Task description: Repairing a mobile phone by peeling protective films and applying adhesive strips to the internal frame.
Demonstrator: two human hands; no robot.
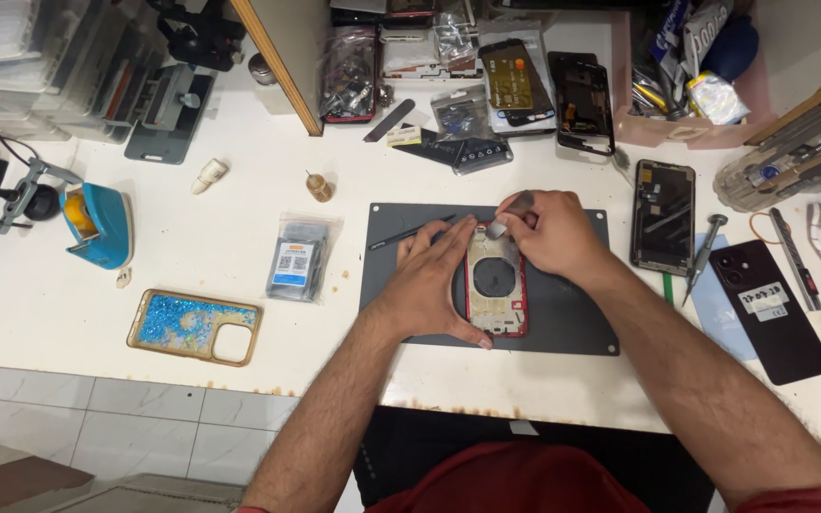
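An opened red phone housing (496, 282) lies face up on a dark grey work mat (572, 318) in the middle of the white bench. My left hand (429, 280) is curled around the housing's left edge, thumb at its lower corner. My right hand (548, 231) pinches a small grey strip-like part (513, 207) at the housing's top right corner. A thin dark tool (415, 231) rests on the mat behind my left fingers.
A glittery blue phone case (194, 327) and a bagged part (298, 256) lie left of the mat. To the right lie a phone screen (663, 217), a screwdriver (705, 247) and a dark phone back (770, 309). Several phone parts crowd the back.
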